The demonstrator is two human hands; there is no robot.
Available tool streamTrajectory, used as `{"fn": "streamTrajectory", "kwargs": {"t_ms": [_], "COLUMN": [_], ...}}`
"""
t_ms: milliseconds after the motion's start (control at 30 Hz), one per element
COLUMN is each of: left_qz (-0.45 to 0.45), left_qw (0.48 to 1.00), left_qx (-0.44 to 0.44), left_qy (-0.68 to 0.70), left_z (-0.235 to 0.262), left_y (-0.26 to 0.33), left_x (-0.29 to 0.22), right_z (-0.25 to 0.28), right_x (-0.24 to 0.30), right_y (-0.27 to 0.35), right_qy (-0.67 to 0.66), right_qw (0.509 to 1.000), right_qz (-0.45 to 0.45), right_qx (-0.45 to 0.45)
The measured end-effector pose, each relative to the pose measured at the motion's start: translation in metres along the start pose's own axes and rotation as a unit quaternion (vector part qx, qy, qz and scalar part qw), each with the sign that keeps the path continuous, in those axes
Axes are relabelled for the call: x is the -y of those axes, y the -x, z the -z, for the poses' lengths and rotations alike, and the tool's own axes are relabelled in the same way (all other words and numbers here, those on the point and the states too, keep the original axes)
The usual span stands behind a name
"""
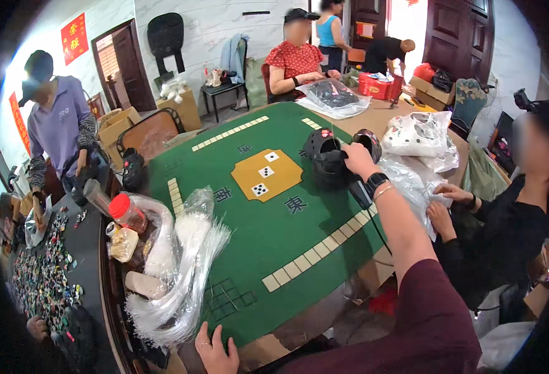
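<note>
Resting the left hand [217, 351] at the near edge of a green game table [315, 229], with fingers parted and, from what shows, nothing held. Along the table's left side, past a bundle of white strands [187, 262] to a red-lidded jar [128, 213]; farther left, across to small multicoloured pieces [47, 271] strewn over a dark surface. Stretched over the table's right half in a maroon sleeve [439, 311], then on to the right hand [360, 161], bent close against a black clog [324, 148] and near a second dark clog [369, 141], both toward the far right of the green top. Cannot tell whether grasping or merely touching, with fingertips partly lost against the dark shoes; just below the wrist, with a corded black object [361, 194] too obscured to name. Judged to be at the stage of handling the pair on the tabletop, and seemingly calling for a sure hold on the first clog, clear of the cord. Off to the right, alongside a co-worker in black [505, 224] and a stuffed white bag [414, 134]. At the far side, opposite a seated person in red [296, 65]; farthest back, toward a bright doorway [405, 37].
</note>
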State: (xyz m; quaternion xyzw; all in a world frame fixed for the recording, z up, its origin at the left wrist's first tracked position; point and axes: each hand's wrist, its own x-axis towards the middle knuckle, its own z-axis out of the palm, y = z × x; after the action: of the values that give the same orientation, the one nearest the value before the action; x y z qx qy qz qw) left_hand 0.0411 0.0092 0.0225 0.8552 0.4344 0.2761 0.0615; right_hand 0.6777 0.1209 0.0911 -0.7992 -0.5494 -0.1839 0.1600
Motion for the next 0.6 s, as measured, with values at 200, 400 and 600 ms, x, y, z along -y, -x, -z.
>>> {"fn": "streamTrajectory", "kwargs": {"t_ms": [200,400,600], "left_qz": [0.054,0.053,0.055], "left_qw": [0.997,0.998,0.998], "left_qx": [0.055,0.0,-0.014], "left_qy": [0.003,0.035,0.037], "left_z": [-0.005,-0.005,-0.002], "left_y": [-0.001,-0.001,0.002], "left_x": [0.006,0.0,0.003], "right_z": [0.004,0.075,0.155], "right_x": [0.026,0.093,0.218], "right_y": [0.014,0.062,0.155], "right_qy": [-0.033,-0.148,-0.241], "right_qw": [0.988,0.983,0.904], "right_qz": [0.074,0.077,0.337], "right_qx": [-0.13,-0.075,0.108]}}
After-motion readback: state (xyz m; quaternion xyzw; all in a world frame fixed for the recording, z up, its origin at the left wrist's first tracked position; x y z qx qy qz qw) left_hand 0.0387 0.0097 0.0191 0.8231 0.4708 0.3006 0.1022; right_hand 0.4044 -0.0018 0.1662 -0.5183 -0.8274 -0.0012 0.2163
